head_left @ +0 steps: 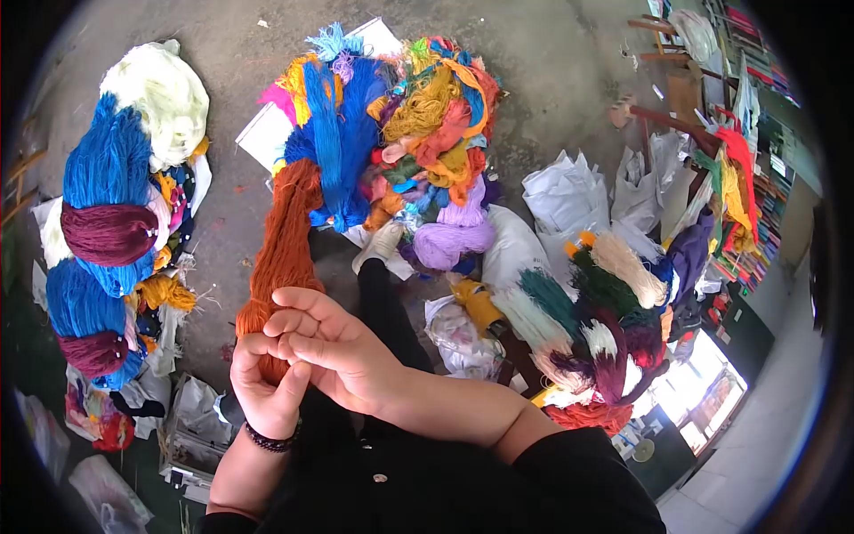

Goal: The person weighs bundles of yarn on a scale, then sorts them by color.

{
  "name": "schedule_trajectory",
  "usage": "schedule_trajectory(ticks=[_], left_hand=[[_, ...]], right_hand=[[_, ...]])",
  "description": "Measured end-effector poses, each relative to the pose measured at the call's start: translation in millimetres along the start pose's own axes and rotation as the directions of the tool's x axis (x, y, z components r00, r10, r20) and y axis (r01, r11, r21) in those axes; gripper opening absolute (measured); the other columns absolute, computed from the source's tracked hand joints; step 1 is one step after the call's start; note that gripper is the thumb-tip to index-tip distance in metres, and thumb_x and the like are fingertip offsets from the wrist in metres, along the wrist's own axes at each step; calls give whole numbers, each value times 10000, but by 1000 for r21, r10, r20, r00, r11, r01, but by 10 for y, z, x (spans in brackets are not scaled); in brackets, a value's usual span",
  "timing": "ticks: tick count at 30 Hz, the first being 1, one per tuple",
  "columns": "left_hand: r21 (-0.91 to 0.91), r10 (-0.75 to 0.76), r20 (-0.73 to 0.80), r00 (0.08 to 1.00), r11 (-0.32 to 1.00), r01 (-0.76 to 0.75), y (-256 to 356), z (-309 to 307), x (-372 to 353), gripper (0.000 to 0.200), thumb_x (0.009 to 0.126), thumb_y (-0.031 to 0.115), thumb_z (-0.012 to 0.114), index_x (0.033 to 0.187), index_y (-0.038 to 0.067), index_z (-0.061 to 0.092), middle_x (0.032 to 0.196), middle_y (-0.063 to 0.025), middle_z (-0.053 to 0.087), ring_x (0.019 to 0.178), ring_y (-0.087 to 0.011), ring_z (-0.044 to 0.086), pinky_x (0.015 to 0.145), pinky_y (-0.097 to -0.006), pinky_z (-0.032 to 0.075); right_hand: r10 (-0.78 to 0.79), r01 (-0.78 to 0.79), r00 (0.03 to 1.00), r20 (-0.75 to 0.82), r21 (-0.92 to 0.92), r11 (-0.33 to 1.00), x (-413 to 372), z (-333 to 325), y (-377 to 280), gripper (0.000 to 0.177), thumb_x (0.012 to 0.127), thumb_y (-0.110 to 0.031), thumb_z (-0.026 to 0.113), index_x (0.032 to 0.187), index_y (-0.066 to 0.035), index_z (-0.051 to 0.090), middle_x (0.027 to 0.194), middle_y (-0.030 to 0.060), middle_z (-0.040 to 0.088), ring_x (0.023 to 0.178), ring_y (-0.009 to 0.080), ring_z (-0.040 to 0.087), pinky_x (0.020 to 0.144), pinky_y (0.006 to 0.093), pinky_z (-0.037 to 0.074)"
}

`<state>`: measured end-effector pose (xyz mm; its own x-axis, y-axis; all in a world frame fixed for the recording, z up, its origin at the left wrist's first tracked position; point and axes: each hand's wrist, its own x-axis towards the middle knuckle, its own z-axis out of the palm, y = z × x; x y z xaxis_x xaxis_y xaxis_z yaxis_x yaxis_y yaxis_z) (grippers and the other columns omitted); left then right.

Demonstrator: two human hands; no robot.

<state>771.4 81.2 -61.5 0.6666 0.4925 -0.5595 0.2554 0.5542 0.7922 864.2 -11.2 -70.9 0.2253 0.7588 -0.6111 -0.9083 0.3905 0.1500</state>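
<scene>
A long rust-orange yarn hank (pixel 283 236) stretches from the multicoloured pile down to my hands. It narrows to a bunched, brighter end just by my left fingers, and some orange shows inside the loop of that hand. My left hand (pixel 267 378), with a dark beaded bracelet at the wrist, is closed with thumb and fingertips pinched. My right hand (pixel 347 356) meets it, thumb pressed toward the index finger and the other fingers curled loosely. The fingertips of both hands touch or nearly touch. Whatever thin thing lies between them is too small to make out.
Blue yarn hanks (pixel 342 133) and a mixed-colour yarn pile (pixel 436 116) lie on the concrete floor ahead. Stacked blue and maroon bundles (pixel 107 205) stand left. At right are white sacks (pixel 565 196) and more hanks (pixel 614 320). My shoe (pixel 378 246) touches the pile.
</scene>
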Motion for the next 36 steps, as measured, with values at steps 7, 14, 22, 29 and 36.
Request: schedule_trajectory(ticks=[7,14,22,29,36], left_hand=[[27,-31,-1,1000,999,31,-85,26,-17,283,793,41,731,955,54,499,894,8,547,835,-71,512,803,-221,429],[109,-8,56,998,994,2,-117,-1,-20,265,875,205,693,1000,47,522,877,17,525,790,-70,514,730,-203,436],[530,100,72,992,839,-123,-53,28,39,133,794,79,760,859,20,661,801,-26,642,738,-114,577,702,-248,462],[593,133,315,940,745,-304,-17,51,67,210,764,108,787,899,13,657,815,-34,647,657,-111,580,617,-252,469],[629,110,468,877,656,-418,-76,75,38,107,834,85,705,814,-4,650,694,-28,615,574,-80,535,529,-202,402]], right_hand=[[-17,18,1000,3,-3,1000,-50,-57,-42,439,938,-13,526,1354,-84,403,1165,29,582,1040,109,565,900,242,453],[-45,45,999,22,-3,999,-82,-99,-77,418,942,-20,531,1338,-86,418,1156,48,582,1030,108,574,898,251,467],[-94,68,993,-73,-301,951,-295,-89,-503,479,956,-147,548,1380,-78,336,1263,111,443,1123,196,509,978,398,462],[24,-20,1000,15,-223,975,-484,-166,-670,528,960,-261,557,1392,-67,323,1272,109,432,1115,192,492,932,370,491],[66,-57,997,29,-238,970,-646,-197,-810,546,955,-303,560,1398,-85,326,1294,98,436,1101,177,482,945,367,459]])
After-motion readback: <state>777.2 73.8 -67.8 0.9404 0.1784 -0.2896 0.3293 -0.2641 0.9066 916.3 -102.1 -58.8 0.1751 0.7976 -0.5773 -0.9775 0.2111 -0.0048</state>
